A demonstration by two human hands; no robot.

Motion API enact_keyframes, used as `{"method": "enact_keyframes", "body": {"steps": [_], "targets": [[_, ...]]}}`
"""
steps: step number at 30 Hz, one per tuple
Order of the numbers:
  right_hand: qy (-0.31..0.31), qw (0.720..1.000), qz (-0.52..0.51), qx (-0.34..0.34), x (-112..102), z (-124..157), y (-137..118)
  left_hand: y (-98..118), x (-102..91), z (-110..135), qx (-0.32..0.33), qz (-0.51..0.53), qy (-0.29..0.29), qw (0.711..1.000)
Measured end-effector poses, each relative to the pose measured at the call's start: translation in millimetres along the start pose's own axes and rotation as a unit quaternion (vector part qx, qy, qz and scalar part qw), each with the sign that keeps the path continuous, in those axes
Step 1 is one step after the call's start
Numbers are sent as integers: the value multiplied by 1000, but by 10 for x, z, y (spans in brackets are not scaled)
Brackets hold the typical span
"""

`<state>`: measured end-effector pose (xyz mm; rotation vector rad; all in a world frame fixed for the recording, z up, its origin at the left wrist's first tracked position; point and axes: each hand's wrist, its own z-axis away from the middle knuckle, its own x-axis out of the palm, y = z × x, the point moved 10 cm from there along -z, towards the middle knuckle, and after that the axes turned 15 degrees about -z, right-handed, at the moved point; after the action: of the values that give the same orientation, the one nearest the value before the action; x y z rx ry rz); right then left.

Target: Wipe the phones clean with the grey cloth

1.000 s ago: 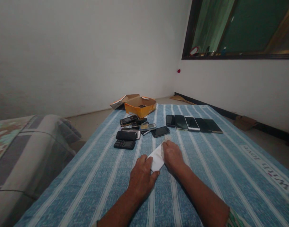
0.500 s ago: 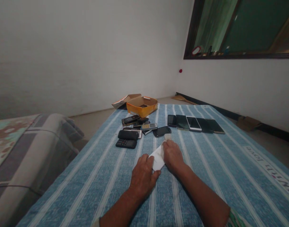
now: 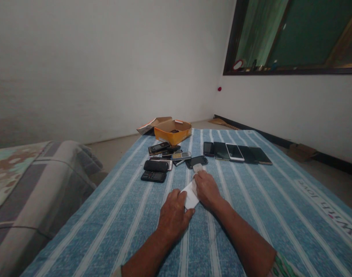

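Observation:
A flat white phone (image 3: 191, 198) lies slanted on the striped cloth, with its plain white face up. My left hand (image 3: 173, 213) grips its near left side, thumb along the lower edge and fingers over the upper edge. Pressed onto the phone's far right part is my right hand (image 3: 206, 189), its fingers bunched round a pale wiping cloth (image 3: 197, 167). A corner of that cloth sticks out past the fingertips, close to a dark phone (image 3: 196, 162). The right hand's fingers hide part of the white phone.
Left of centre lies a pile of old phones, including a keypad phone (image 3: 153, 176) and a grey one (image 3: 181, 155). Several smartphones form a row at right, one of them white (image 3: 235, 152). Behind stands an open orange box (image 3: 173, 135). A covered bed (image 3: 49, 184) is at left.
My right hand has shifted slightly left along the white phone, with the wiping cloth. My left hand stays nearly in place. The camera view has tilted slightly.

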<state>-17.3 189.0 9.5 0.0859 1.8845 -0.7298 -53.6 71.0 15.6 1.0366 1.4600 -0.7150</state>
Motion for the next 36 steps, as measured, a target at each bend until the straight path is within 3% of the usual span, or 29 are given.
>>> {"method": "enact_keyframes", "body": {"steps": [11, 28, 32, 36], "targets": [[-34, 990, -52, -130, 150, 138, -520, -6, 24, -21, 2, 17, 8, 1000], [26, 998, 5, 60, -84, 1, 146, -5, 0, 5, -9, 12, -7, 1000], [32, 994, 24, 97, -66, 35, 168, -11, 6, 13, -10, 14, -9, 1000], [35, 996, 42, 64, -12, 100, 27, -8, 6, 20, -5, 17, -6, 1000]]}}
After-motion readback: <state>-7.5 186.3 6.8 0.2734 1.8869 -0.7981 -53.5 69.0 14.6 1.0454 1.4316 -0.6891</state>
